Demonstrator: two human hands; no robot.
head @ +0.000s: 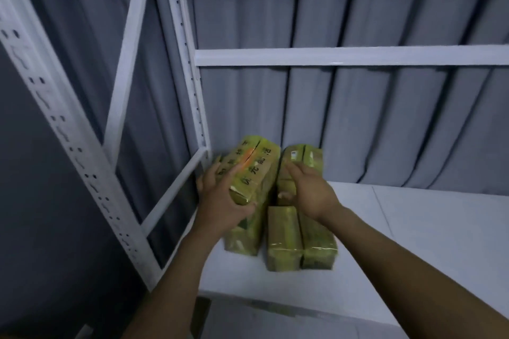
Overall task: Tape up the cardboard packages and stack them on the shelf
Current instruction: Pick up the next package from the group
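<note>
I count five boxes, as far as the blur allows. All are wrapped in glossy tape and sit on the white shelf, toward its left end. Two form a stack by the shelf's left edge: the top box, with dark printed characters on its upper face, lies tilted on the lower box. Just right of them are three more. A back box sits behind a front-left box and a front-right box, which lie side by side, touching.

My left hand grips the top box at its near left corner — fingers curled round the left side, forefinger along the top, thumb hooked on the near end. My right hand holds the back box, fingers laid over its top and thumb bent against its near face — how hard it pinches I cannot tell. Both bare forearms reach forward from the bottom of the view, converging on the boxes.

A white perforated frame stands at the shelf's left. One rail crosses behind, and a grey pleated curtain hangs at the back.
</note>
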